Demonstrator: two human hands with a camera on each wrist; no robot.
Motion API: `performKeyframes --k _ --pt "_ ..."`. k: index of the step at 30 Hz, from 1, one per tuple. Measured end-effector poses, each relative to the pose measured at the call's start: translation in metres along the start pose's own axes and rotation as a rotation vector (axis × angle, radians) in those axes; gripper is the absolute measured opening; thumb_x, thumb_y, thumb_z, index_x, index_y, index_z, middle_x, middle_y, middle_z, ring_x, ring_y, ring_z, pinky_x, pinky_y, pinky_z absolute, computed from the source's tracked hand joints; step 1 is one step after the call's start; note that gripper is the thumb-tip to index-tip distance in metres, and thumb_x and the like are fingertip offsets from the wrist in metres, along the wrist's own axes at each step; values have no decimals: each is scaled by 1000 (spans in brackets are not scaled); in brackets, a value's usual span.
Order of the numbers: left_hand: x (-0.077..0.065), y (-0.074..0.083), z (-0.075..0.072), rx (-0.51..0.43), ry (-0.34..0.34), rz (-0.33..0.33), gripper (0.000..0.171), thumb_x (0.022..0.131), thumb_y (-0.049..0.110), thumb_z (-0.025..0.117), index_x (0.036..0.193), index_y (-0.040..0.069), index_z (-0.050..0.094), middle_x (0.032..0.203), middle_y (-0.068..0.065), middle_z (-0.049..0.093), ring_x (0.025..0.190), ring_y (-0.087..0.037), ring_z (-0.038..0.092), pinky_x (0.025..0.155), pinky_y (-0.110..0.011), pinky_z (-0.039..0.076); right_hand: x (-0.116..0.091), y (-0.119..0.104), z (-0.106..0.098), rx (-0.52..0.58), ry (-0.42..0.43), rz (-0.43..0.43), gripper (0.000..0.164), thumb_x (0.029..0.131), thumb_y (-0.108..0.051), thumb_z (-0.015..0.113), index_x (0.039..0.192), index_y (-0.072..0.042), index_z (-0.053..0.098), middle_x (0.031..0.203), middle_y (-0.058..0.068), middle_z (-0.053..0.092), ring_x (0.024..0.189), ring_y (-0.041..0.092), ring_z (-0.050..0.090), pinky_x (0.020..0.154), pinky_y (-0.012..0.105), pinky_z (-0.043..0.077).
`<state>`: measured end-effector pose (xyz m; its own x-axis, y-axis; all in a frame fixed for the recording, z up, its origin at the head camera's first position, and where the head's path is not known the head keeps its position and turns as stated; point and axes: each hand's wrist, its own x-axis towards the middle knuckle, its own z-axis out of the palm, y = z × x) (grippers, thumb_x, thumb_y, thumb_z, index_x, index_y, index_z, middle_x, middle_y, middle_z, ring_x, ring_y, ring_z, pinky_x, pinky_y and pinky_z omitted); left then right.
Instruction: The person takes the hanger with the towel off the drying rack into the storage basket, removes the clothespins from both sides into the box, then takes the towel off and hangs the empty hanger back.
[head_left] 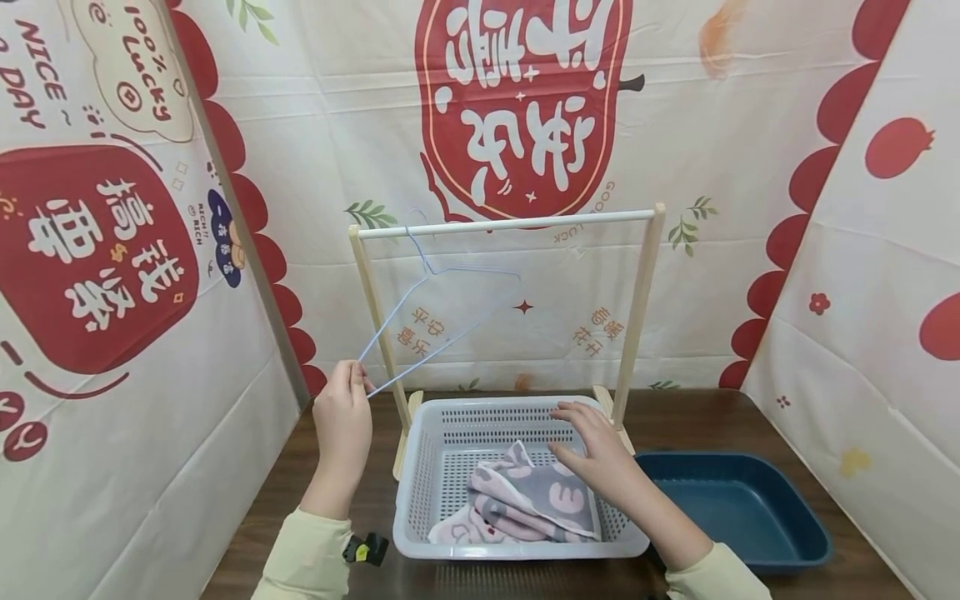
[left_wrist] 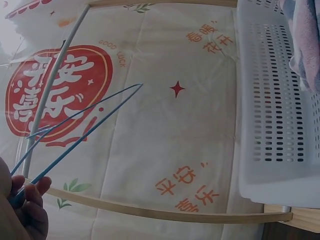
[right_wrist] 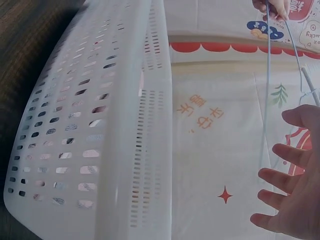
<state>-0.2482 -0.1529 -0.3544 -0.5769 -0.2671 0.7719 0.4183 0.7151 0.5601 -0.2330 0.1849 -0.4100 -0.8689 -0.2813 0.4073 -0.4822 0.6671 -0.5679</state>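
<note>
My left hand point(head_left: 345, 412) pinches one end of a thin blue clothes hanger point(head_left: 408, 367), also seen in the left wrist view. The hanger is tilted, its hook near the white bar of a small wooden rack point(head_left: 502, 225); whether hook and bar touch I cannot tell. Over the right side of a light grey perforated basket point(head_left: 420, 475), my right hand point(head_left: 596, 446) holds nothing, its fingers spread in the right wrist view. Inside the basket lies a crumpled grey and pink patterned cloth point(head_left: 525, 500), below the right hand.
A dark blue tray point(head_left: 738, 508) stands to the right of the basket on the brown wooden table point(head_left: 690, 417). Printed white sheets point(head_left: 720, 167) rise behind and on both sides. A black strap with a yellow-green mark point(head_left: 366, 550) is by the left sleeve.
</note>
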Motion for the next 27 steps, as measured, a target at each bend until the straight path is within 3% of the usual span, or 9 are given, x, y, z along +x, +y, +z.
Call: performKeyframes --k 4,8,12,19,23,27 --pt "-3 -5 3 7 8 8 19 102 9 50 88 0 59 71 -9 63 58 -24 57 54 -37 41 0 1 -3 7 -13 18 45 91 -24 70 130 -6 56 141 16 47 132 37 38 102 61 33" --pt "-2 -9 7 10 0 -1 19 103 12 50 95 -1 61 80 -14 65 68 -28 59 62 -42 45 2 3 -7 -15 9 0 49 92 -25 69 134 -4 53 139 16 48 132 37 38 101 63 31" --pt "-3 -12 10 10 -30 -44 20 102 12 51 107 -4 60 96 -19 62 84 -32 58 72 -47 47 1 4 -9 -32 15 6 49 92 -25 69 134 -5 53 140 14 48 132 36 37 103 65 26" --pt "-10 -15 9 10 -70 -136 29 100 15 55 125 0 54 121 -20 54 81 -29 60 68 -44 50 -3 6 -12 -73 22 7 47 93 -27 68 132 -5 54 140 16 48 134 38 35 103 67 22" --pt "-18 -17 5 29 -101 -155 40 99 17 57 135 4 47 135 -19 47 104 -34 60 80 -52 50 -10 8 -15 -108 25 -6 47 92 -26 68 132 -4 54 140 18 48 134 40 35 102 67 22" --pt "-28 -19 -4 58 -120 -134 47 99 19 59 140 4 43 145 -19 40 128 -40 43 96 -62 39 -17 10 -19 -147 28 -10 52 91 -24 69 135 -4 52 142 18 47 134 40 34 104 67 20"
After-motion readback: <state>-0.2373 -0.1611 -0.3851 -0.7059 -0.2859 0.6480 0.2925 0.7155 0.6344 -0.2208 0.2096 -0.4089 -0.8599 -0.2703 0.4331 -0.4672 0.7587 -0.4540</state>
